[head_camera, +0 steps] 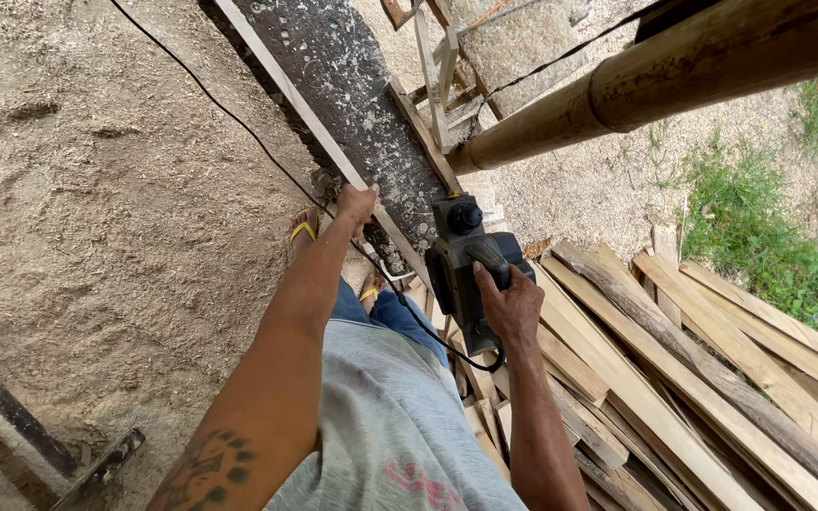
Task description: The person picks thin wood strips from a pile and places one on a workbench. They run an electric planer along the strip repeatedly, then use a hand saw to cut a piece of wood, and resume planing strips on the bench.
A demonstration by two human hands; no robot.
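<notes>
Right hand [511, 308]: clenched around the top handle of a dark electric planer [466, 270], which sits on the near end of a long dark plank [352, 104]. Left hand [359, 203]: fingers closed over a thin pale wood strip [310, 118] that lies along the left edge of the plank, just beside the planer's front knob.

Black power cord [229, 114]: runs from the planer's rear, loops under the right wrist, then passes across the sawdust to the upper left.

Feet in yellow-strapped sandals [303, 229]: on the ground directly below the left hand, close to the plank's near end.

Stack of pale sawn boards [674, 378]: to the right of the planer, laid side by side and overlapping, reaching to the lower right corner.

Ground covered in sawdust [97, 189]: fills the left half of the view; dark scraps of wood lie at the lower left edge.

Thick bamboo pole [646, 80]: crosses overhead from upper right toward the plank, its end near the plank's right edge, above the planer.

Wooden frame of slats [437, 66]: beyond the plank's far part, partly hidden by the pole.

Grass [769, 218]: far right, past the boards.
</notes>
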